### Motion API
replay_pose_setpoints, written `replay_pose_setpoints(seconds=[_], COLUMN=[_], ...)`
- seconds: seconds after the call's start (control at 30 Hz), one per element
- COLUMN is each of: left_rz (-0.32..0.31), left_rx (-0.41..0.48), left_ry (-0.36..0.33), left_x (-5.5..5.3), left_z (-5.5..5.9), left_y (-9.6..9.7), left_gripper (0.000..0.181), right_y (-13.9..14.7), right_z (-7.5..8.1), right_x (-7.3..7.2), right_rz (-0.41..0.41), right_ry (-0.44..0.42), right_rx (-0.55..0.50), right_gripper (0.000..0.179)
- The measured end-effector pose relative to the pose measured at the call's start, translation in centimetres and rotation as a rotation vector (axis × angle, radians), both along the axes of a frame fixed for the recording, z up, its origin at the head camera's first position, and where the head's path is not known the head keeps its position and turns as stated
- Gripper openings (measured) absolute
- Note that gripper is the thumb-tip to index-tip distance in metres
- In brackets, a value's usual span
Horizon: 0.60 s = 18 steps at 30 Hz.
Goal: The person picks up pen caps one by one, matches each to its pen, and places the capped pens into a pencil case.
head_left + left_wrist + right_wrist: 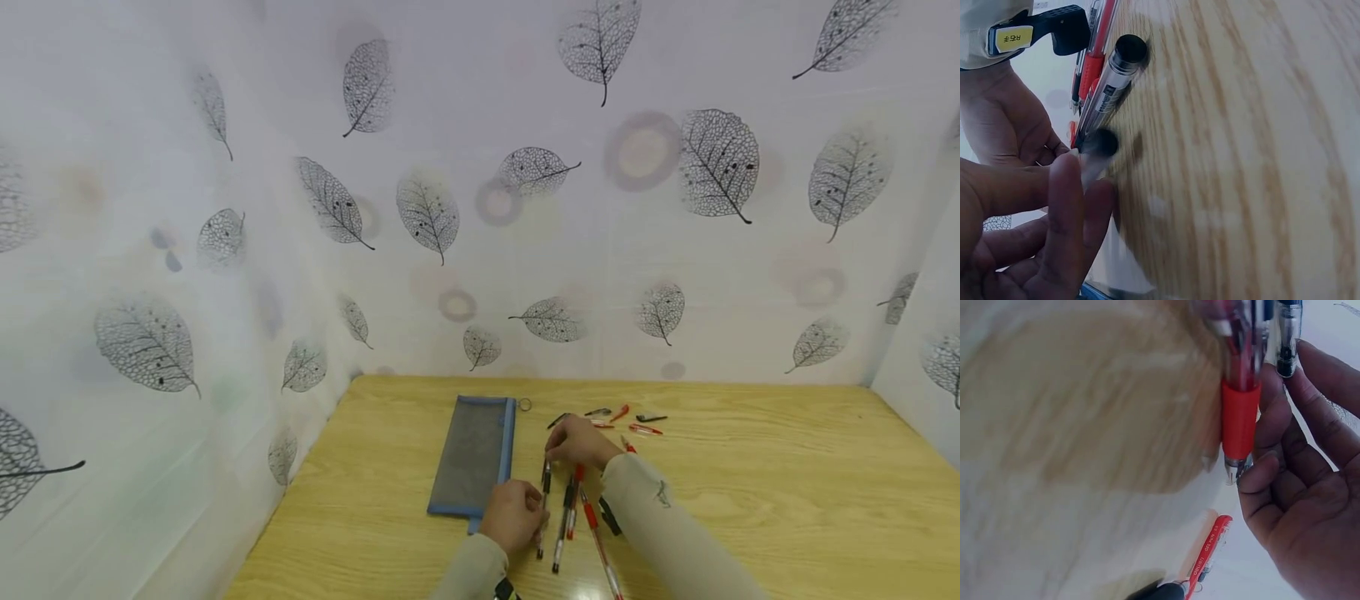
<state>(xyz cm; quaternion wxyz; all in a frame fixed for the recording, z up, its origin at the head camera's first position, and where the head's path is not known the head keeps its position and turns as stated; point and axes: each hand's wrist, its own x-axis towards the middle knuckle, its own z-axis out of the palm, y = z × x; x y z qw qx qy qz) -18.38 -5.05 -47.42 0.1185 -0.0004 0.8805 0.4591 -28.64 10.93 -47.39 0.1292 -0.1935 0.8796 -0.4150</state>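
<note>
My left hand point(513, 517) pinches the lower part of a clear-barrelled pen with black ends point(546, 483); its rounded black end shows blurred in the left wrist view. At the pen's far end, my right hand point(583, 442) has its fingertips around it, and in the right wrist view a pen end point(1286, 359) sits between the fingers. Just right of this pen lie another black pen point(564, 517) and a red pen point(592, 517), with a second red one between them. The red grip point(1239, 425) of a pen hangs close before the right fingers.
A grey mesh zip pouch point(474, 450) with blue edging lies left of the hands, a metal ring point(525, 405) at its top corner. Beyond the right hand are several pen caps, among them a red cap point(645, 429) and a black cap point(651, 417). Leaf-printed curtains point(555, 250) surround the wooden table.
</note>
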Motion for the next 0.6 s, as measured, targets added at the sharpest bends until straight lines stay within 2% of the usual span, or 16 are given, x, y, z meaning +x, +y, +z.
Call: replay_pose_setpoints(seconds=[0.27,0.43,0.6], left_rz=[-0.009,-0.028,-0.022], left_rx=[0.001,0.017,-0.048], left_ry=[0.08,0.107,0.127], left_x=[0.0,0.0,-0.05], left_z=[-0.28,-0.32,-0.13], left_y=[-0.19,-0.24,0.21], left_gripper=[0.013,0.016,0.019], right_y=[-0.3,-0.23,0.32], right_z=[-0.01,0.03,0.04], right_x=[0.04,0.06,0.19], right_rz=[-0.021,-0.013,-0.005], right_ry=[-0.001,0.002,0.005], right_rx=[0.036,0.034,0.01], right_gripper=[0.006,0.005,0.005])
